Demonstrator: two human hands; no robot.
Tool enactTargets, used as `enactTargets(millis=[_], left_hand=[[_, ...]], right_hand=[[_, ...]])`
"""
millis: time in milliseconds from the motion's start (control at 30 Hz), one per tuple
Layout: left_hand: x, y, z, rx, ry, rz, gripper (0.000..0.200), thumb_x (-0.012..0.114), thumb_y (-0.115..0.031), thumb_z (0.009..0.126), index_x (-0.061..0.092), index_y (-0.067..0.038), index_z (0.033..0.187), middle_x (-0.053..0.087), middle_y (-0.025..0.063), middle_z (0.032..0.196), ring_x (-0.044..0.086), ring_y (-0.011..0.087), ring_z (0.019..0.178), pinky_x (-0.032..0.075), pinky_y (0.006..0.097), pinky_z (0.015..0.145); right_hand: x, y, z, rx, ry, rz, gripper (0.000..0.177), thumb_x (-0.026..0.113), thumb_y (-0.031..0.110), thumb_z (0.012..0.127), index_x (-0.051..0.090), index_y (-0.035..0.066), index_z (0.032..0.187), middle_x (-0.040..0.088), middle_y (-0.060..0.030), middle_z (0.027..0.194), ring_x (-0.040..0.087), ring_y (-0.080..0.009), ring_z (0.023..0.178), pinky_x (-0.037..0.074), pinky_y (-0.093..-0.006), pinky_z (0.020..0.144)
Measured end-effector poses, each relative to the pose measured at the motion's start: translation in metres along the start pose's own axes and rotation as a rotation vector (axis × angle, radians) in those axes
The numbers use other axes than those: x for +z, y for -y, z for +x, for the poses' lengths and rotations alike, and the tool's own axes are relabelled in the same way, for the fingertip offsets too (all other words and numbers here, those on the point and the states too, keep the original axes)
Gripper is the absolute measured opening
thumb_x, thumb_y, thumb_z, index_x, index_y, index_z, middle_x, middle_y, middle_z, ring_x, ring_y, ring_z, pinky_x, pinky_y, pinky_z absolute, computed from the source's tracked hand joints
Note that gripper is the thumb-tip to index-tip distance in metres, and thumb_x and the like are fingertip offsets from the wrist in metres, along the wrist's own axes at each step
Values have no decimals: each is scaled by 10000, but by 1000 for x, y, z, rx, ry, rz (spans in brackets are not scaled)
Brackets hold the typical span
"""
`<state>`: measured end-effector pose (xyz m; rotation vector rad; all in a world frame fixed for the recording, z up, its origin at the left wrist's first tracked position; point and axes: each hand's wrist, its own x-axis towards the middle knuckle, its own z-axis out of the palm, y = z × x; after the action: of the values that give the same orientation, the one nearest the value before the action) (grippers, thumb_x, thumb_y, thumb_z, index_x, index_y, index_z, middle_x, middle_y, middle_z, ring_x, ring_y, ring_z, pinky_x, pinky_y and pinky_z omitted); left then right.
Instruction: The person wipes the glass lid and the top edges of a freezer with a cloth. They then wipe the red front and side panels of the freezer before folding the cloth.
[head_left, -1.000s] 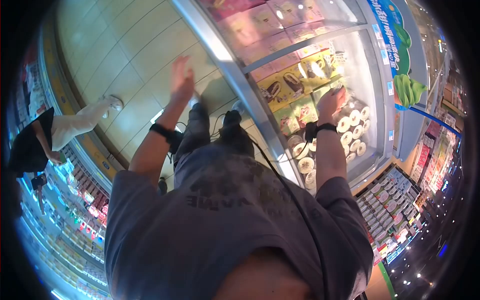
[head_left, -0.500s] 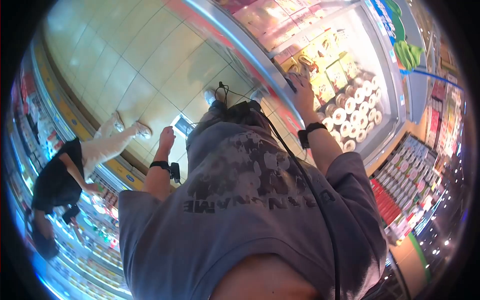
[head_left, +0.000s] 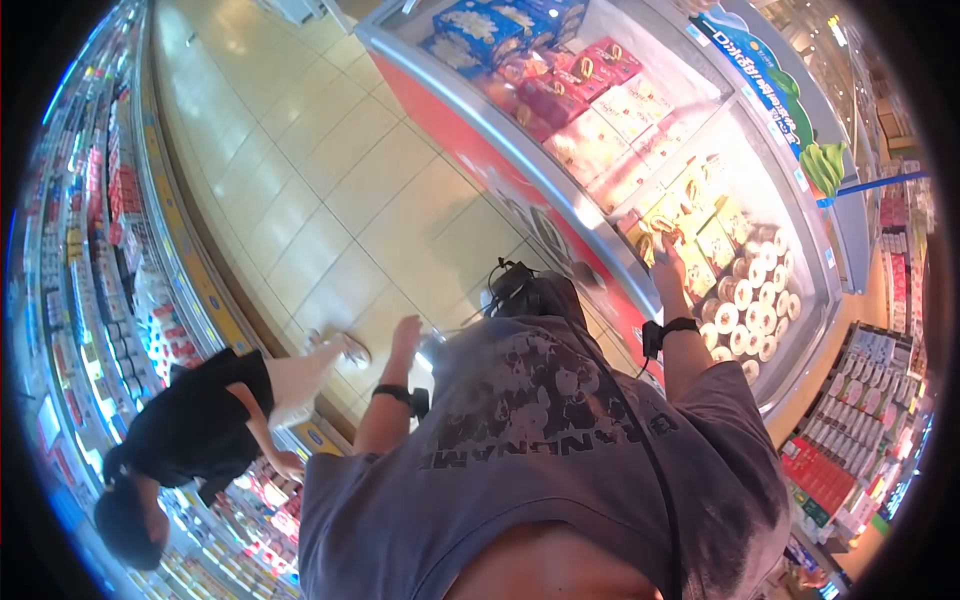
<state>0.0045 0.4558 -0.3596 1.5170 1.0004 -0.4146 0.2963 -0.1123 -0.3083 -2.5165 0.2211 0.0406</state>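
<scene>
My right hand reaches over the front rim of a chest freezer. Its fingers stretch toward a yellow ice cream box, overlapping the near boxes in this view, and nothing shows in its grasp. Beside the yellow boxes lie several round-ended tubs or cones with white tops, stacked on their sides. At the left of my body hangs my left hand, loosely curled, low over the floor, with nothing visible in it. Each wrist wears a black band with a small device.
Pink boxes, red boxes and blue boxes fill the farther freezer sections. A person in a black top stands at the left by long stocked shelves. A cable runs down my shirt. Packaged goods stand at right.
The view has shifted, showing more of the freezer's far end. My right hand has left the freezer rim and now extends over the yellow boxes. The other person appears bent differently.
</scene>
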Motion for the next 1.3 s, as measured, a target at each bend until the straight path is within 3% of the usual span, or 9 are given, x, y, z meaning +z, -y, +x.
enactTargets(millis=[67,333,633,667,733,767,833,933,1300], left_hand=[[-7,2,2,-41,75,-28,428,446,-303,1042,491,-118,1425,629,126,1354,708,274,1037,508,412,847],[-34,-11,29,-74,77,220,441,439,-310,1037,485,-128,1436,611,101,1386,681,270,1088,459,456,927],[-59,-122,80,-316,88,187,404,478,-277,1025,535,-101,1384,647,103,1321,706,243,1018,524,364,699],[-82,-80,129,-14,148,369,375,496,-230,1014,561,-72,1347,672,129,1256,709,245,1014,557,347,648],[-88,-123,169,42,218,259,361,506,-171,1008,553,-20,1333,675,162,1226,708,244,1019,598,336,685],[-100,-117,212,406,281,703,360,486,-193,1035,548,4,1329,672,181,1224,701,258,1023,605,357,732],[-49,-253,180,60,126,327,294,518,-174,1027,609,3,1243,676,173,1105,677,246,1003,596,345,788],[-14,-340,194,203,143,399,349,464,-163,1047,561,17,1330,654,192,1255,667,245,1087,563,353,911],[50,-432,254,499,181,658,502,585,-188,989,464,32,1424,540,268,1372,619,338,1165,513,394,976]], right_hand=[[10,43,22,74,-33,357,572,555,-41,808,666,155,1334,717,-216,1114,692,-345,1044,527,-382,935],[81,190,60,-405,-68,-79,294,634,53,856,731,117,1126,656,-162,1145,595,-367,1115,494,-435,961],[155,305,132,-319,17,-92,103,674,186,885,733,149,961,628,-47,1003,567,-320,1031,516,-431,863],[158,306,134,-326,16,-101,121,671,224,877,724,153,959,607,-49,1007,576,-298,1048,542,-443,798],[145,304,127,-309,23,-81,120,679,239,878,722,158,957,602,-44,992,582,-286,1037,545,-443,785],[134,299,120,-316,21,-71,121,687,253,880,720,164,955,596,-39,978,588,-274,1026,548,-442,771],[118,279,106,-270,12,-107,121,694,269,890,723,176,961,595,-30,958,604,-265,984,553,-435,748],[92,258,89,-207,54,-112,102,697,253,890,721,174,951,587,-37,931,612,-270,950,554,-426,741],[118,309,127,-212,128,-76,101,700,202,875,734,112,904,598,-77,911,588,-324,948,511,-458,811]])
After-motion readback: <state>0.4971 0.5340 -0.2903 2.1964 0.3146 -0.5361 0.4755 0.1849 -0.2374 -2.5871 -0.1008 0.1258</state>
